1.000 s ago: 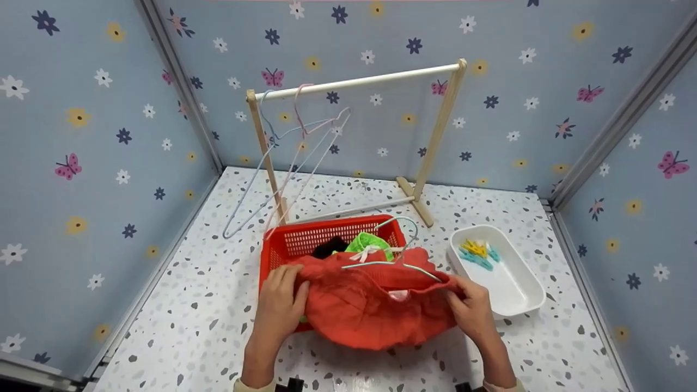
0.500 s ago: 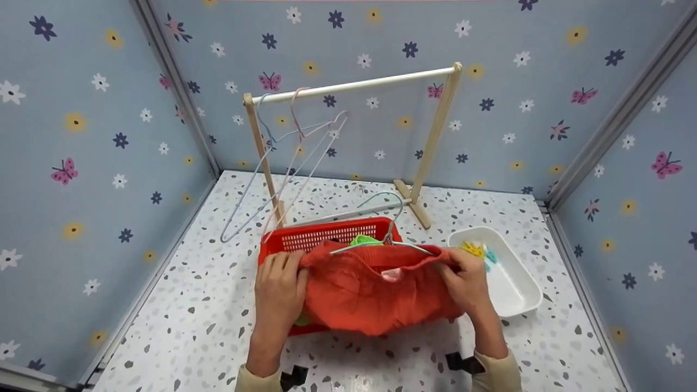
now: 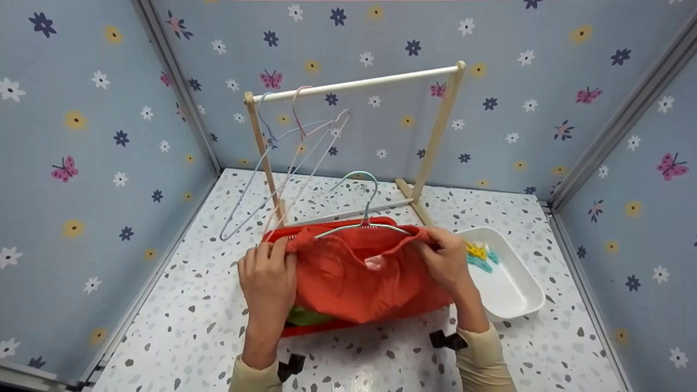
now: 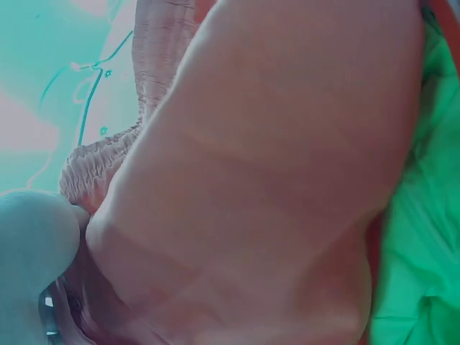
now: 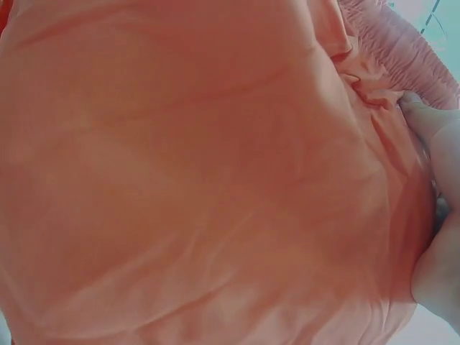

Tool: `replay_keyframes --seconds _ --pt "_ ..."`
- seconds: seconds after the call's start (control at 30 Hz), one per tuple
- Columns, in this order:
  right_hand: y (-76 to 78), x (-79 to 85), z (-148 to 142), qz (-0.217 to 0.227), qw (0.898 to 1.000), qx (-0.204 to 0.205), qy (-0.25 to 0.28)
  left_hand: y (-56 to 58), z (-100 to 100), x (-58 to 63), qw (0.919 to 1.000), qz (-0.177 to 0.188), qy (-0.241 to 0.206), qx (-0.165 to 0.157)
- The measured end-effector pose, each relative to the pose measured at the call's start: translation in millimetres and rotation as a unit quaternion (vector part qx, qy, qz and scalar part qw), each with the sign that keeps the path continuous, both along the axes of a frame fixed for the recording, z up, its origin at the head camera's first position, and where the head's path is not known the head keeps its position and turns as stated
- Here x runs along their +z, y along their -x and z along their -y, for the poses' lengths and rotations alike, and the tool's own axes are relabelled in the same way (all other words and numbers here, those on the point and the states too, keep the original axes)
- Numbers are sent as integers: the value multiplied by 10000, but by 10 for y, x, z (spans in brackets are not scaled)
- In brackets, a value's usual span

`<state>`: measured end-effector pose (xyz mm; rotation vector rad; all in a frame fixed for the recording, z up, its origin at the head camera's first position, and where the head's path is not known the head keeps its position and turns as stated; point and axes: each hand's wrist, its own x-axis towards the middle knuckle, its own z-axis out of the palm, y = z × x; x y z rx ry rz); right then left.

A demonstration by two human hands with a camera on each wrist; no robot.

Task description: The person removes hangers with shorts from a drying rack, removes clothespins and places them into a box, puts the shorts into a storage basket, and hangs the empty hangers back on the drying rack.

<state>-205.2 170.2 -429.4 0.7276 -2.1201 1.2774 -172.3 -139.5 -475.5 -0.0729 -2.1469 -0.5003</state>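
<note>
A red elastic-waist garment (image 3: 348,288) hangs spread between my two hands, over the basket. My left hand (image 3: 268,277) grips the left end of its waistband, and my right hand (image 3: 446,260) pinches the right end. A mint-green hanger (image 3: 366,215) sits inside the waist opening, its hook pointing up and its lower part hidden by the cloth. A white label (image 3: 374,262) shows inside the waist. The garment's gathered waistband (image 4: 100,165) runs up beside my thumb in the left wrist view. Smooth cloth of the garment (image 5: 201,180) fills most of the right wrist view.
Behind the garment stands a red basket (image 3: 305,329) with bright green cloth (image 3: 307,317) inside. On the rack's white rail (image 3: 375,81) hang a blue hanger (image 3: 239,201) and a pink hanger (image 3: 298,111). At right, a white tray (image 3: 514,288) holds yellow and blue clothespins (image 3: 478,251).
Both hands have lifted the garment and hanger up and forward, slightly to the left. The hanger's hook now rises well above the basket, and the garment covers more of the basket.
</note>
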Motion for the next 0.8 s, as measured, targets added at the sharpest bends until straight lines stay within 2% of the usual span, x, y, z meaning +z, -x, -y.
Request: replay_keyframes --seconds 0.33,0.5,0.63,0.8 --pt "198 93 215 -279 9986 429 -91 12 39 116 9998 126 173 39" --pt "253 167 312 -333 9977 534 -263 29 22 169 9998 163 116 -88" --pt "287 209 376 -549 9955 723 -270 33 -6 236 9994 229 4 -250" --pt "487 35 449 -730 9912 1055 -315 49 6 303 9986 212 38 -490"
